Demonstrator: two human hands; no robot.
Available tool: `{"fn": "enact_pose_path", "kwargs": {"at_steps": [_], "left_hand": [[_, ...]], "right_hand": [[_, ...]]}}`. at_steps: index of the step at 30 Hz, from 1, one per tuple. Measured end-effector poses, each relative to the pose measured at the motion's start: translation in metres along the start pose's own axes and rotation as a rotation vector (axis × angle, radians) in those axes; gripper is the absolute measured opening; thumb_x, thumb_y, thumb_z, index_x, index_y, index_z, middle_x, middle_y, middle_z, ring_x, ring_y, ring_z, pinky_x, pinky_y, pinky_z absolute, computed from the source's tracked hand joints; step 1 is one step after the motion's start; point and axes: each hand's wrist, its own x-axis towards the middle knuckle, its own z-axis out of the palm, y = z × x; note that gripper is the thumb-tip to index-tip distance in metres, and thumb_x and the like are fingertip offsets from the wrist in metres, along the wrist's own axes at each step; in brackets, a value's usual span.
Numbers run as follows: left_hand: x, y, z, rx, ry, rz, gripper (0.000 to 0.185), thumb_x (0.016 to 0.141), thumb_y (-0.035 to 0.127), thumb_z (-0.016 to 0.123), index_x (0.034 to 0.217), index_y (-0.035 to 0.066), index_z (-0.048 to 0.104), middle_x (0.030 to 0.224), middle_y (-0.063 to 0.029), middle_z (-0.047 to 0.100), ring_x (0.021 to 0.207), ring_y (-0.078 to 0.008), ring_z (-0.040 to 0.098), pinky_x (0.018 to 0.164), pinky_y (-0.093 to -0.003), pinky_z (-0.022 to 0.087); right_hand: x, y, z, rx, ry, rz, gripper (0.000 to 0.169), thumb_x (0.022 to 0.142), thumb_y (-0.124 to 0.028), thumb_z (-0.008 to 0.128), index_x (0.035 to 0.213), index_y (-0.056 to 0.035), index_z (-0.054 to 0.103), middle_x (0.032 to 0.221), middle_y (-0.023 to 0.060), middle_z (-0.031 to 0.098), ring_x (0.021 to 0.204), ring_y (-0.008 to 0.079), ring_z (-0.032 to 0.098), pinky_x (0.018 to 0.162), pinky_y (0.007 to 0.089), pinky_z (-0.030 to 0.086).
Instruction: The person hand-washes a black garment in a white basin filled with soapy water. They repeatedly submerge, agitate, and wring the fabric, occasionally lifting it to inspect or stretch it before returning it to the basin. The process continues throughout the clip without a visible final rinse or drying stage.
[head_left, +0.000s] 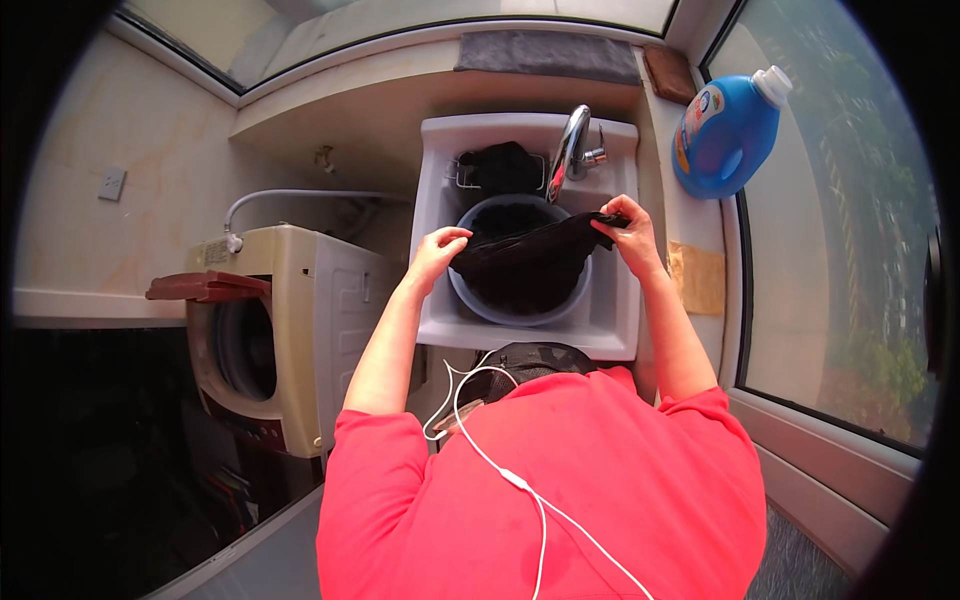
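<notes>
A piece of black cloth (525, 255) is stretched between my two hands over a round plastic basin (517, 318). My left hand (442, 253) pinches its left end at the basin's rim. The right end is gripped in my right hand (628, 231), held a little higher and past the basin's right side. More dark fabric (506, 217) shows inside the basin behind the stretched cloth; how much is there is hidden. The basin stands in a white laundry sink (615, 330), below a chrome faucet (574, 142).
Behind the basin, a black bundle of cloth (504, 166) rests on a wire rack. A blue detergent bottle (727, 135) stands on the right ledge. To the left is a washing machine (300, 337) with its lid raised. A grey towel (547, 56) lies on the back sill. White cable (514, 478) hangs over my chest.
</notes>
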Motion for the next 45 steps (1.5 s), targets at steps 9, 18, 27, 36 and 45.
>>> {"fn": "enact_pose_path", "kwargs": {"at_steps": [9,18,27,36,45], "left_hand": [[0.015,0.021,0.088,0.237,-0.191,0.188,0.038,0.081,0.021,0.074,0.114,0.006,0.064,0.101,-0.0107,0.069,0.1,-0.0217,0.064,0.086,-0.0351,0.049],[-0.008,0.018,0.043,-0.334,-0.306,0.137,0.024,0.09,0.006,0.055,0.111,0.0,0.065,0.105,-0.0035,0.068,0.098,-0.0115,0.059,0.09,-0.0277,0.045],[-0.025,0.037,-0.013,-0.492,-0.195,0.27,0.034,0.082,-0.002,0.065,0.116,-0.002,0.064,0.107,-0.0058,0.069,0.099,-0.0137,0.062,0.094,-0.0292,0.046],[-0.024,0.008,-0.034,-0.531,-0.01,0.175,0.023,0.083,0.002,0.068,0.106,0.002,0.068,0.101,-0.0044,0.07,0.095,-0.0125,0.063,0.089,-0.0277,0.047],[-0.004,0.005,-0.014,-0.579,0.051,0.105,0.042,0.093,0.029,0.065,0.126,0.004,0.057,0.122,-0.0049,0.062,0.112,-0.0149,0.056,0.098,-0.0296,0.042]], "right_hand": [[-0.007,-0.034,0.085,-0.125,-0.363,-0.115,0.027,0.073,-0.006,0.081,0.088,-0.0023,0.059,0.081,0.0026,0.06,0.077,0.0097,0.054,0.074,0.0264,0.047],[-0.024,0.098,0.068,-0.33,-0.491,0.0,0.085,0.071,-0.012,0.077,0.146,-0.0146,0.038,0.148,0.0198,0.038,0.129,0.0346,0.046,0.108,0.0402,0.038],[-0.02,0.118,0.079,-0.222,-0.204,0.119,0.018,0.076,-0.011,0.072,0.084,-0.0002,0.06,0.073,0.0084,0.062,0.071,0.0143,0.058,0.066,0.0296,0.046],[-0.002,0.06,0.029,0.36,-0.114,0.207,0.018,0.084,-0.003,0.064,0.1,-0.005,0.057,0.087,0.0011,0.062,0.082,0.008,0.057,0.075,0.023,0.045],[-0.004,0.006,0.04,0.439,-0.234,0.199,0.023,0.088,-0.004,0.062,0.11,-0.0054,0.055,0.094,0.0006,0.062,0.088,0.0063,0.056,0.08,0.0221,0.045]]}}
